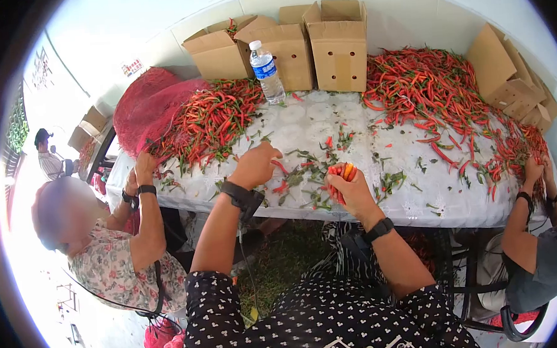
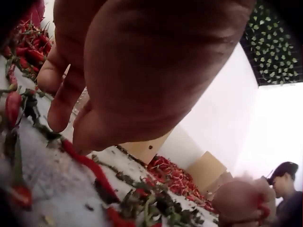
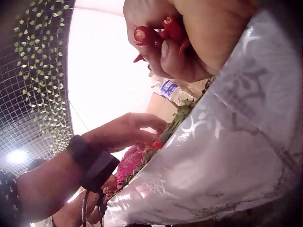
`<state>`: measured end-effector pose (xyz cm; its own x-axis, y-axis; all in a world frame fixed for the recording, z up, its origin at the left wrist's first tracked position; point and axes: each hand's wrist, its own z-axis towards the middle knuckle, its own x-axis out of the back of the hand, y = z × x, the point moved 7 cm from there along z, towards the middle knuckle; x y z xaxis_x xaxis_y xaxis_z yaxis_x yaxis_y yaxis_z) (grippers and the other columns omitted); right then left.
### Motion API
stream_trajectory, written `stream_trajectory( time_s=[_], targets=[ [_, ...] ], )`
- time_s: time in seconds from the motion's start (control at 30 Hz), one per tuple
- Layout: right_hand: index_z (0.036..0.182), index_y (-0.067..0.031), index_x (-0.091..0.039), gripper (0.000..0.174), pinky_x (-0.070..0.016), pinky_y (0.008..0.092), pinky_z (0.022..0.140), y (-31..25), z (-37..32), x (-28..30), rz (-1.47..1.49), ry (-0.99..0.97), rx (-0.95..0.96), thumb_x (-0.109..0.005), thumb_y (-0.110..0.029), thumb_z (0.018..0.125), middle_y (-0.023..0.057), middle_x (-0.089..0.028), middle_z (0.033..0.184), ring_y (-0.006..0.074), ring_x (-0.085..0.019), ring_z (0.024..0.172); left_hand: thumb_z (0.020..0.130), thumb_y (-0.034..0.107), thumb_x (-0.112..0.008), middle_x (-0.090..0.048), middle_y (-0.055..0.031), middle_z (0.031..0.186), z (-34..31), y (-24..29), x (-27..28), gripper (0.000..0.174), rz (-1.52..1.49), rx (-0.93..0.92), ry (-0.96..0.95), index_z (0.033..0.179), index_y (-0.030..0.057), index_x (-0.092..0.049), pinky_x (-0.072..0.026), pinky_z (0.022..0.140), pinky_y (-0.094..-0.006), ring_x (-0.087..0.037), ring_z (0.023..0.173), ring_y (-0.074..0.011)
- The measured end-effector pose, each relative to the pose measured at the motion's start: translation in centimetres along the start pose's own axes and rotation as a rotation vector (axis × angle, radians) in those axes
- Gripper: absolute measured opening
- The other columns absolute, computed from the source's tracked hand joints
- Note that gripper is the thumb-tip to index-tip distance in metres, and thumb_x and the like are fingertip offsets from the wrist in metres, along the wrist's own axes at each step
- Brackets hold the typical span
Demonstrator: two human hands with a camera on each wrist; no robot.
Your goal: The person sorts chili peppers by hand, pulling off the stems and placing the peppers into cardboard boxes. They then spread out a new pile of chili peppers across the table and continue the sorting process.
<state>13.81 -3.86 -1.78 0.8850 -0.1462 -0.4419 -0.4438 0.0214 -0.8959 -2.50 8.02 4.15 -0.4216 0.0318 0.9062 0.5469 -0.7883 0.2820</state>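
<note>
My right hand (image 1: pixel 350 189) grips several chili peppers (image 3: pixel 174 29), mostly red with an orange-yellow one, their ends poking out between curled fingers. Over the middle of the table my left hand (image 1: pixel 254 167) reaches down with thumb and fingers apart. In the left wrist view its fingertips are right at one end of a red chili pepper (image 2: pixel 92 168) lying on the patterned cloth. Green stems and leaf scraps (image 1: pixel 303 172) lie scattered around both hands. The right wrist view also shows the left hand (image 3: pixel 125 130) low over those scraps.
Chili heaps lie at the back left (image 1: pixel 219 117) and right (image 1: pixel 418 81), near a red mesh sack (image 1: pixel 155 111). Cardboard boxes (image 1: pixel 341 48) and a water bottle (image 1: pixel 267 74) stand behind. One person (image 1: pixel 116 258) sits on the left, another (image 1: pixel 538 258) on the right.
</note>
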Motion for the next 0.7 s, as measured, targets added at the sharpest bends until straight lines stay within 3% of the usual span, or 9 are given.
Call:
stream_trajectory(
  time_s=[0.1,0.17,0.2,0.27,0.3,0.37,0.53,0.7],
  targets=[
    [0.089,-0.0041,-0.051,0.011,-0.0385,0.0182,0.042,0.0,-0.1,0.2,-0.022,-0.006,0.018,-0.057,-0.007,0.081,0.0035,-0.054,0.068,0.0063,-0.047,0.050,0.071,0.009,-0.056,-0.057,-0.0166,0.088,0.4,-1.4,-2.0,0.017,0.132,0.074,-0.100,0.088,0.0057,-0.059,-0.0432,0.073,-0.0429,-0.054,0.085,-0.0375],
    [0.090,-0.0041,-0.051,0.011,-0.0390,0.0181,0.042,0.0,0.0,0.2,-0.030,-0.011,0.024,-0.057,-0.006,0.080,0.0035,-0.055,0.068,0.0062,-0.047,0.050,0.074,0.009,-0.055,-0.059,-0.0145,0.080,0.4,-1.3,-1.9,0.015,0.080,0.082,-0.026,0.088,0.0041,-0.056,-0.0453,0.064,-0.0377,-0.058,0.072,-0.0294],
    [0.090,-0.0042,-0.051,0.012,-0.0393,0.0183,0.042,-0.1,0.0,0.1,-0.008,-0.017,0.036,-0.057,-0.005,0.080,0.0034,-0.055,0.068,0.0064,-0.048,0.050,0.074,0.009,-0.055,-0.059,-0.0145,0.080,0.4,-0.5,-1.8,0.015,0.080,0.082,-0.025,0.088,0.0041,-0.056,-0.0453,0.064,-0.0377,-0.058,0.072,-0.0294],
    [0.090,-0.0042,-0.051,0.013,-0.0397,0.0185,0.042,0.0,0.2,0.1,0.013,-0.025,0.044,-0.058,-0.005,0.079,0.0033,-0.055,0.069,0.0066,-0.048,0.050,0.079,0.011,-0.053,-0.058,-0.0092,0.071,0.2,1.6,-1.8,0.014,-0.366,0.256,-0.075,0.091,0.0032,-0.055,-0.0428,0.053,-0.0281,-0.054,0.057,-0.0149],
    [0.092,-0.0039,-0.052,0.015,-0.0397,0.0187,0.042,0.1,0.3,0.3,0.030,-0.008,0.036,-0.059,-0.005,0.079,0.0032,-0.056,0.069,0.0068,-0.049,0.050,0.079,0.011,-0.053,-0.058,-0.0092,0.071,0.1,3.2,-1.6,0.014,-0.368,0.260,-0.074,0.091,0.0032,-0.055,-0.0428,0.053,-0.0281,-0.054,0.057,-0.0149],
    [0.093,-0.0035,-0.052,0.017,-0.0397,0.0189,0.042,0.1,0.3,0.2,0.047,0.009,0.027,-0.061,-0.005,0.079,0.0031,-0.056,0.070,0.0070,-0.049,0.050,0.082,0.011,-0.051,-0.057,-0.0037,0.070,-0.3,6.3,-2.9,0.014,-0.746,0.306,-0.199,0.093,0.0025,-0.054,-0.0381,0.048,-0.0205,-0.047,0.054,-0.0048],
    [0.092,-0.0020,-0.057,0.016,-0.0384,0.0193,0.040,0.1,0.3,0.3,0.146,0.047,0.080,-0.063,-0.006,0.078,0.0000,-0.056,0.066,0.0055,-0.048,0.047,0.082,0.006,-0.051,-0.058,-0.0015,0.071,-0.7,8.6,-4.6,0.013,-0.898,0.221,-0.224,0.093,0.0010,-0.055,-0.0388,0.050,-0.0204,-0.049,0.056,-0.0052],
    [0.086,-0.0033,-0.058,0.011,-0.0366,0.0194,0.039,0.3,0.2,0.8,0.098,0.077,0.077,-0.063,-0.011,0.079,-0.0004,-0.054,0.063,0.0057,-0.048,0.047,0.081,0.006,-0.055,-0.056,-0.0009,0.066,-1.4,8.3,-4.5,0.008,-0.832,0.315,-0.155,0.084,-0.0013,-0.056,-0.0403,0.051,-0.0216,-0.050,0.057,-0.0058]
  ],
)
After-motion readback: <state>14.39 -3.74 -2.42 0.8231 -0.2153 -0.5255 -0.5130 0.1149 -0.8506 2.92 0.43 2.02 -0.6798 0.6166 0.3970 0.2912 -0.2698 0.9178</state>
